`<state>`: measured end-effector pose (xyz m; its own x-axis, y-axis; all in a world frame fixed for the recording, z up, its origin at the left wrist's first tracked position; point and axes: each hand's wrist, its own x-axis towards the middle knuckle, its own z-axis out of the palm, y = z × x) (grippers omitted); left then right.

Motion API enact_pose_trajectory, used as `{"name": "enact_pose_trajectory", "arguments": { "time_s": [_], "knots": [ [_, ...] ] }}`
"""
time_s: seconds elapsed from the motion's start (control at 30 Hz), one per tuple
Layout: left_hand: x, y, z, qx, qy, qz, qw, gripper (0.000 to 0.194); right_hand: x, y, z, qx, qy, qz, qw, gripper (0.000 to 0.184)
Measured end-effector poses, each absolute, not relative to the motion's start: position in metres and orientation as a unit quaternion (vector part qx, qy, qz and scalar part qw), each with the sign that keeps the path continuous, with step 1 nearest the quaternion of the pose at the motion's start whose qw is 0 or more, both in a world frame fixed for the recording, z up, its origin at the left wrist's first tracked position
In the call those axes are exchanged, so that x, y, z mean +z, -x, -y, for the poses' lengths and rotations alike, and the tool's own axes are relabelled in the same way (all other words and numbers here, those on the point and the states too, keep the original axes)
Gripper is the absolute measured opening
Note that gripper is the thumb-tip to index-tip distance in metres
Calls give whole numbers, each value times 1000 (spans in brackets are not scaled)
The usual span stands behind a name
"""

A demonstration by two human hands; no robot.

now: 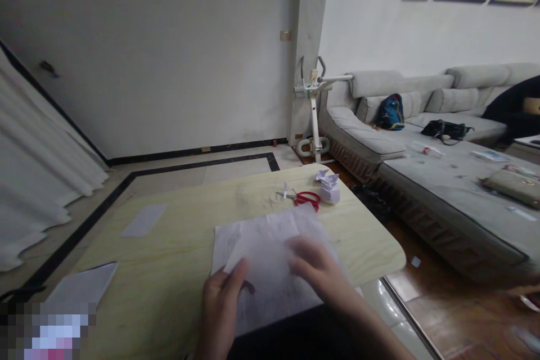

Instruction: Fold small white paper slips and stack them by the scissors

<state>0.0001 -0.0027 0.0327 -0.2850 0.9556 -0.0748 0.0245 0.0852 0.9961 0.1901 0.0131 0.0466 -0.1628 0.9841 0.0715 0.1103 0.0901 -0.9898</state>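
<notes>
A white sheet of paper (270, 247) lies on the pale wooden table (177, 247) near its front edge, partly folded over. My left hand (221, 304) rests at the sheet's lower left corner, thumb pressed on the paper. My right hand (318, 270) lies flat on the sheet's right part, fingers stretched out and blurred by motion. Red-handled scissors (306, 198) lie beyond the sheet, and a small folded white paper shape (329, 185) stands next to them.
Two more paper sheets lie on the table, one at the left middle (143, 219) and one at the near left (84, 284). A grey sofa (442, 174) with bags stands to the right. An exercise machine (314, 118) stands by the wall. Curtains hang at the left.
</notes>
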Motion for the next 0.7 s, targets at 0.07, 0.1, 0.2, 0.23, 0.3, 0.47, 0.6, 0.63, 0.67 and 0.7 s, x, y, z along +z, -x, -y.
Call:
{"name": "enact_pose_trajectory", "arguments": {
  "time_s": [0.07,0.1,0.2,0.23,0.3,0.47,0.6,0.63,0.67,0.7],
  "knots": [
    [31,-2,2,542,-411,-585,441,48,43,-187,-11,461,488,603,432,25],
    [30,-2,3,544,-415,-578,444,46,42,-186,-11,451,492,606,432,20],
    [31,1,2,550,-415,-572,445,34,40,-184,-13,454,479,613,434,14],
    [32,3,1,553,-416,-570,443,31,40,-184,-14,460,474,617,427,14],
    [35,10,-2,543,-434,-565,443,29,42,-186,-15,461,474,629,410,11],
    [36,19,-7,458,-511,-597,416,31,43,-188,-14,429,489,649,395,8],
    [32,14,-7,480,-491,-629,364,35,43,-189,-11,482,446,599,458,23],
    [32,12,-6,486,-485,-631,361,34,43,-189,-11,503,424,584,475,26],
    [32,11,-6,488,-482,-630,363,34,43,-189,-10,518,403,572,492,27],
    [33,9,-6,488,-480,-630,367,34,43,-188,-9,529,383,563,507,28]
  ]
}}
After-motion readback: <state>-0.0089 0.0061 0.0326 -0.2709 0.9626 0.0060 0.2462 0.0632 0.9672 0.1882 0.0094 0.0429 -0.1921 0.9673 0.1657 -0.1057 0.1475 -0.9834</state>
